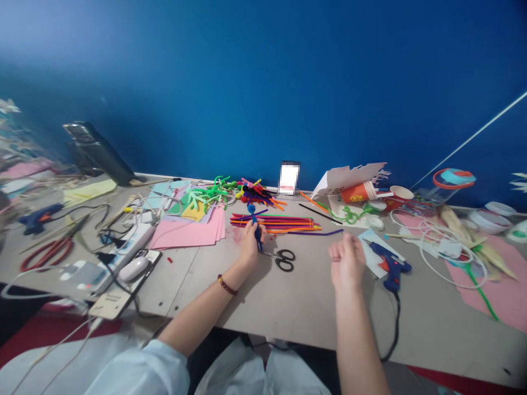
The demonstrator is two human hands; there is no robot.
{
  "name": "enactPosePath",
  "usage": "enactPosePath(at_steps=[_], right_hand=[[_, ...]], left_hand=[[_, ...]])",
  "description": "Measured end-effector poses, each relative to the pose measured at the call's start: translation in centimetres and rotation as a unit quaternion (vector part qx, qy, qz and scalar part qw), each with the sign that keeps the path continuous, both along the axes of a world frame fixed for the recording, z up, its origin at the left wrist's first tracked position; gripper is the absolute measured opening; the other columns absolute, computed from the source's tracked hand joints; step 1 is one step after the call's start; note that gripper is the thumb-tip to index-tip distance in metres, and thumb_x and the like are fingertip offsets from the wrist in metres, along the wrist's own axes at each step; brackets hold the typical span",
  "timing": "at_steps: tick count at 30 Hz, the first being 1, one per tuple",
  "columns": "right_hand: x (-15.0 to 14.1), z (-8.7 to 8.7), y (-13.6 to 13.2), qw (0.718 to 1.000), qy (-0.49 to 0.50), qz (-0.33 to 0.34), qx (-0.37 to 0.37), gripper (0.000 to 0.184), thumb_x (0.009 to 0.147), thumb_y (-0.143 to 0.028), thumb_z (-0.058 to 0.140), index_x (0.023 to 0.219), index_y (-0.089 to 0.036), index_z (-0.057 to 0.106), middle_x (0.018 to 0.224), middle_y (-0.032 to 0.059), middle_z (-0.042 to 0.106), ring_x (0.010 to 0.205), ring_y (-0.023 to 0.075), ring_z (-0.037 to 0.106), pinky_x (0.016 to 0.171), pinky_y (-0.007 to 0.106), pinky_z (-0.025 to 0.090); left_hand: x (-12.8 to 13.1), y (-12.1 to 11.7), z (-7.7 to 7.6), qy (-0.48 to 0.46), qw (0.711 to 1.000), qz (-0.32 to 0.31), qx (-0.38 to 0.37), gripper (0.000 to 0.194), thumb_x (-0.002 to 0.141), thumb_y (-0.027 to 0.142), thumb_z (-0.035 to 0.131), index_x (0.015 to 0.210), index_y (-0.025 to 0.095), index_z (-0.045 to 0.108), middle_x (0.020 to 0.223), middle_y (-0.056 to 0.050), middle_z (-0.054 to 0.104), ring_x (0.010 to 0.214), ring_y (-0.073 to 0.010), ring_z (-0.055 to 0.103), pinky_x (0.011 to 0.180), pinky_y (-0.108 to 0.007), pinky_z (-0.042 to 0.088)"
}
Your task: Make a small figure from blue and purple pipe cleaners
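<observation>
A small blue pipe-cleaner figure (257,233) with a round top stands upright in my left hand (248,244), whose fingers are closed around it. My right hand (347,260) is raised over the table to the right, fingers curled in; whatever they may hold does not show. Its thumb is close to the tip of a purple pipe cleaner (325,233). Just behind my left hand lies a bundle of red, orange and purple pipe cleaners (284,221). Black-handled scissors (285,260) rest beside that hand, their blades partly hidden by it.
A blue glue gun (389,263) lies right of my right hand, its cord hanging over the edge. Pink paper (185,233), a power strip (123,258) and red-handled scissors (49,253) are leftward. A phone (289,178) leans against the blue wall; an orange paper cup (358,192) lies tipped.
</observation>
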State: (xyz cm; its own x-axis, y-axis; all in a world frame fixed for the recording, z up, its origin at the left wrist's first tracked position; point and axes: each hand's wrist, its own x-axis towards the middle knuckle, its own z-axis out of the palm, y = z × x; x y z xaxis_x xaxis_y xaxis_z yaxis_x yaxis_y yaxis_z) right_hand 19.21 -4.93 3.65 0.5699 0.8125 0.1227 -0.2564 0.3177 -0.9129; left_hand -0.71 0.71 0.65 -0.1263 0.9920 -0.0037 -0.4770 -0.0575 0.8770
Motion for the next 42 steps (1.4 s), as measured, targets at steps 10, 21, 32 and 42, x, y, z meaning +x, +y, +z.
enactPosePath(at_steps=[10,21,32,42], right_hand=[[-2.4,-3.7,-0.3,0.851,-0.443,0.231,-0.162,0.019,0.078,-0.029,0.051,0.091,-0.022,0.063,0.046,-0.0072,0.043,0.044,0.0121,0.038,0.046,0.024,0.025],[-4.0,-2.6,-0.7,0.905,-0.304,0.271,-0.125,0.072,0.072,-0.034,0.064,0.137,-0.018,0.036,0.054,-0.0108,0.043,0.05,0.0102,0.043,0.052,0.022,0.039],[-3.1,-1.7,-0.4,0.943,-0.183,0.264,-0.084,0.029,0.077,-0.047,0.058,0.074,-0.019,0.066,0.05,-0.003,0.049,0.046,0.0111,0.043,0.046,0.024,0.035],[0.4,-1.0,0.1,0.976,0.013,-0.212,0.041,0.023,0.08,-0.045,0.055,0.077,-0.022,0.055,0.048,-0.009,0.032,0.044,0.01,0.033,0.051,0.025,0.036]], left_hand=[[0.2,-1.1,1.4,0.028,0.992,-0.115,0.037,0.026,0.077,0.041,0.059,0.071,0.016,0.054,0.061,0.002,0.052,0.046,-0.0056,0.04,0.045,-0.02,0.033],[0.7,-2.4,1.6,0.079,0.969,-0.232,0.043,0.026,0.076,0.042,0.062,0.074,0.016,0.058,0.069,-0.001,0.059,0.051,-0.0079,0.048,0.048,-0.021,0.037],[0.5,-1.1,0.3,0.144,0.983,-0.108,0.02,0.025,0.071,0.041,0.066,0.077,0.016,0.062,0.066,0.002,0.054,0.05,-0.0063,0.044,0.046,-0.019,0.036],[-0.6,0.6,0.2,-0.039,0.992,0.096,-0.075,0.019,0.076,0.033,0.059,0.086,0.021,0.05,0.067,0.005,0.055,0.048,-0.0065,0.051,0.046,-0.019,0.044]])
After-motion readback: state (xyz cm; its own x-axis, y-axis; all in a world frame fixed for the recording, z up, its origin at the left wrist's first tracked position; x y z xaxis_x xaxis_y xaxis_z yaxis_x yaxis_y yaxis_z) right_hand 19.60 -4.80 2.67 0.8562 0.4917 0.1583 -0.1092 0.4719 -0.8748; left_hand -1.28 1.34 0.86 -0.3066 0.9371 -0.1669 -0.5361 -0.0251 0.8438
